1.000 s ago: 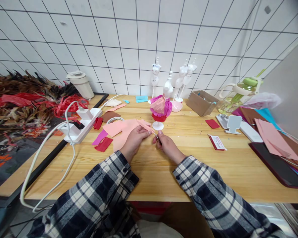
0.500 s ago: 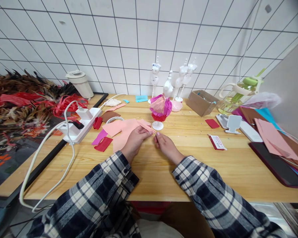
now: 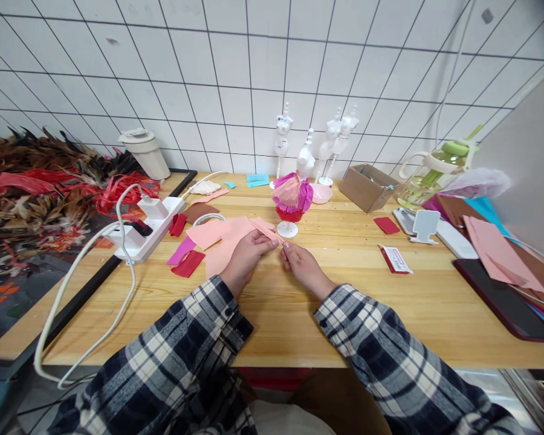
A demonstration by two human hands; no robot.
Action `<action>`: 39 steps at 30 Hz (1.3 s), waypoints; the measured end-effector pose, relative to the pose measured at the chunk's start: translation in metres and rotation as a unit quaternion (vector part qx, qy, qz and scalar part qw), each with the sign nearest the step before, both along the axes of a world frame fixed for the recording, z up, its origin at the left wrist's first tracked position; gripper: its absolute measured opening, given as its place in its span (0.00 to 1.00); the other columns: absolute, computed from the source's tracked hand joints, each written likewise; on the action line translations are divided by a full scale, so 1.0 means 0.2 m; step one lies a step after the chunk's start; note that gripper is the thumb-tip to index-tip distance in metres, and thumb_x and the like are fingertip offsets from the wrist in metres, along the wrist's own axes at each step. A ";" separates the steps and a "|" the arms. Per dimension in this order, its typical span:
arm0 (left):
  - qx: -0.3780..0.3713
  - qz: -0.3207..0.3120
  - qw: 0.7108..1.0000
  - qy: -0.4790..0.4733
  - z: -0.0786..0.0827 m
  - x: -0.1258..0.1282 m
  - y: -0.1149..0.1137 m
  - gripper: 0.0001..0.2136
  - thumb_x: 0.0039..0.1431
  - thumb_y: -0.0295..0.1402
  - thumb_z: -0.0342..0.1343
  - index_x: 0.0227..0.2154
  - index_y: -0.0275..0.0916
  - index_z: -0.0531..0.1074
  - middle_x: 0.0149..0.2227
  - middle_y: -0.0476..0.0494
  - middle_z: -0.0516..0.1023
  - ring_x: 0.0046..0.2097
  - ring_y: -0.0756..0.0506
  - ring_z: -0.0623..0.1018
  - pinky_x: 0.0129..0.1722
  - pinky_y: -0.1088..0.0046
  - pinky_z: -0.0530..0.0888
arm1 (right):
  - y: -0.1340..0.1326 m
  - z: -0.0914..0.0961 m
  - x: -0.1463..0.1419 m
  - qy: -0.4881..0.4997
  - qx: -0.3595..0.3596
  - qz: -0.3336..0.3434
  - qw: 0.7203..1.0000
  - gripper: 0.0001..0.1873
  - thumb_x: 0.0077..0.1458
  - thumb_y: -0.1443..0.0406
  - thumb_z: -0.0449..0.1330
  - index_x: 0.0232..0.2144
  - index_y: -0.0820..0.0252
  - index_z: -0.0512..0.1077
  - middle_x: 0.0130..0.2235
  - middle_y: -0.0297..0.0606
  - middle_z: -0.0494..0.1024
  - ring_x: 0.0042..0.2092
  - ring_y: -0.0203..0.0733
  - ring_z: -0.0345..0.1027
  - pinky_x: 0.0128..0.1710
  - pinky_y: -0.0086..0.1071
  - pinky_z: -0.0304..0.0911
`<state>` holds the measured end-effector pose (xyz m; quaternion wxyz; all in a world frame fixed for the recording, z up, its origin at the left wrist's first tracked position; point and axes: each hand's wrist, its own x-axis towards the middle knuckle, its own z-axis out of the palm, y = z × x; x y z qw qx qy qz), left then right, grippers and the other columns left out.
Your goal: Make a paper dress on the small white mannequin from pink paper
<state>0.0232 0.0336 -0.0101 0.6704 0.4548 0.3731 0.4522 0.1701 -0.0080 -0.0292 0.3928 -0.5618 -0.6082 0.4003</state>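
Observation:
Between my two hands, low over the table, is a narrow piece of pink crepe paper (image 3: 263, 227). My left hand (image 3: 248, 255) is closed, pinching it between thumb and fingers. Fingertips of my right hand (image 3: 300, 263) pinch the strip's right end, close to the left thumb. Just beyond my hands stands a small mannequin (image 3: 305, 158) on a round white base (image 3: 287, 229), dressed in a ruffled skirt (image 3: 294, 194) of pink, magenta and red paper. Larger pink paper sheets (image 3: 220, 241) lie beside and partly under my left hand.
Several white mannequins (image 3: 283, 136) stand by the tiled wall. At left are a power strip (image 3: 159, 232) with cables, a cup (image 3: 145, 154) and a feather pile (image 3: 36, 187). Rightward lie a cardboard box (image 3: 367, 188), a jug (image 3: 430, 175), a phone stand (image 3: 425, 226) and a dark tablet-like slab (image 3: 503, 299).
Both hands stay almost in place, still pinching the pink paper. The whole view has shifted very slightly; nothing else has visibly moved.

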 end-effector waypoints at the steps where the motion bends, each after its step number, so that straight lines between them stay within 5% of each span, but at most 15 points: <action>1: -0.001 0.000 1.000 0.001 0.00 0.00 0.00 0.18 0.40 0.32 0.69 0.37 0.35 0.73 0.34 0.44 0.80 0.38 0.45 0.77 0.46 0.67 0.68 | 0.00 0.00 0.00 -0.003 0.001 0.001 1.000 0.26 0.62 0.46 0.39 0.23 0.56 0.59 0.20 0.30 0.62 0.24 0.37 0.56 0.27 0.31 0.52; 13: -0.016 0.003 0.999 -0.031 0.01 -0.02 0.01 0.16 0.40 0.29 0.67 0.36 0.36 0.74 0.32 0.48 0.78 0.36 0.49 0.75 0.42 0.72 0.68 | -0.01 0.05 0.02 0.015 -0.043 0.013 0.999 0.26 0.62 0.48 0.40 0.24 0.57 0.63 0.19 0.29 0.61 0.23 0.35 0.54 0.26 0.30 0.51; 39: -0.024 -0.096 0.995 0.024 0.01 -0.06 0.04 0.21 0.39 0.29 0.67 0.40 0.34 0.74 0.31 0.46 0.78 0.35 0.47 0.75 0.41 0.70 0.66 | -0.01 0.10 0.05 -0.025 -0.060 0.054 0.996 0.28 0.61 0.47 0.42 0.22 0.59 0.67 0.19 0.30 0.62 0.23 0.35 0.55 0.28 0.30 0.52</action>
